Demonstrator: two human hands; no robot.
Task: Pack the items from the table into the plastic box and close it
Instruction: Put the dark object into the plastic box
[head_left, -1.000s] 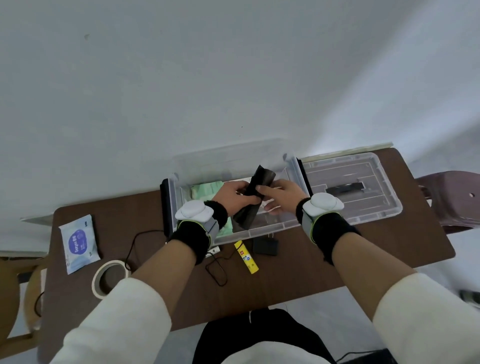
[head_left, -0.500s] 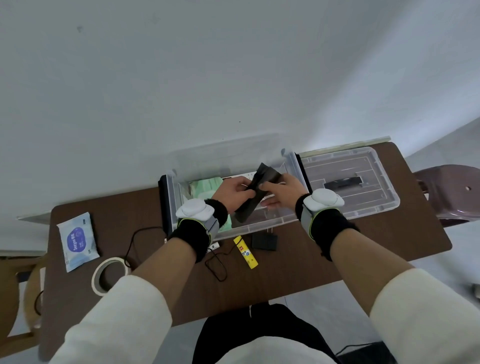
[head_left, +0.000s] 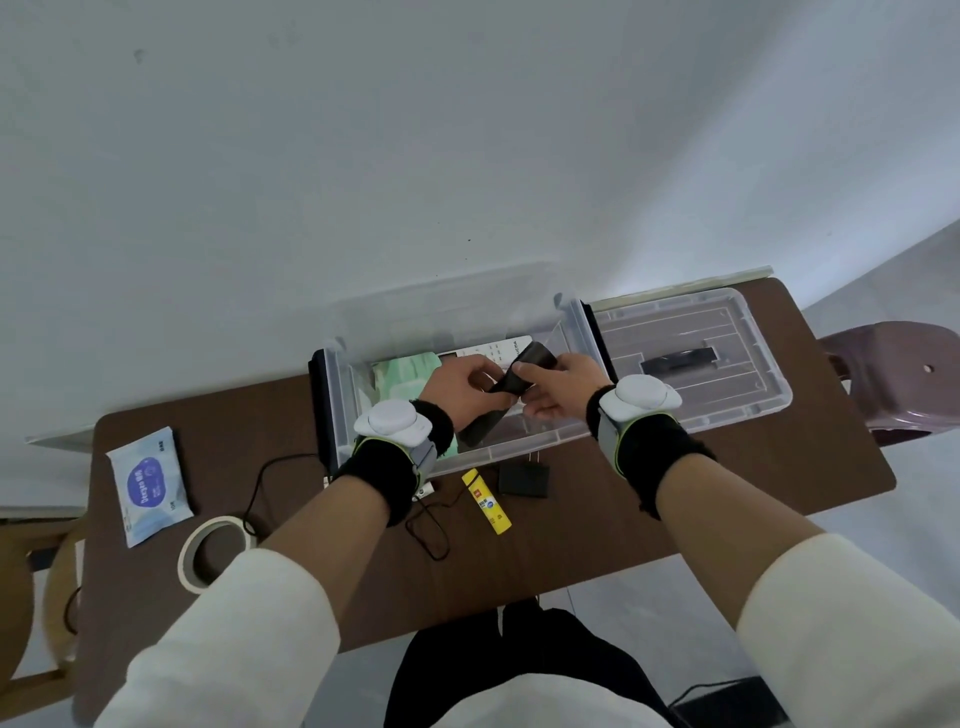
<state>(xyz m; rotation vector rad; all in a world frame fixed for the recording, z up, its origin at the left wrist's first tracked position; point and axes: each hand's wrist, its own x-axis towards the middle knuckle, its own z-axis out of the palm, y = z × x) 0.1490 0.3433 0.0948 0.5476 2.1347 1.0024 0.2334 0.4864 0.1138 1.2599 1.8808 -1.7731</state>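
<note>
Both hands pinch a black pouch (head_left: 506, 387), perhaps a wallet, over the open box (head_left: 343, 410): left hand (head_left: 460, 387) and right hand (head_left: 558, 387) each grip its upper end. Lid (head_left: 748, 374) lies beside it.

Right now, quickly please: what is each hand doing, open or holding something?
Left hand: gripping the black pouch.
Right hand: pinching the same black pouch.

Soft, cool, rather dim light. A brighter patch lies on the wall (head_left: 675, 234) beyond the right hand (head_left: 558, 387), and the clear lid (head_left: 753, 364) beside that hand shines palely. Shadows on the table (head_left: 571, 530) are faint. The wide lens bends the table's edges (most at the corners); the white sleeves (head_left: 249, 623) look soft.
</note>
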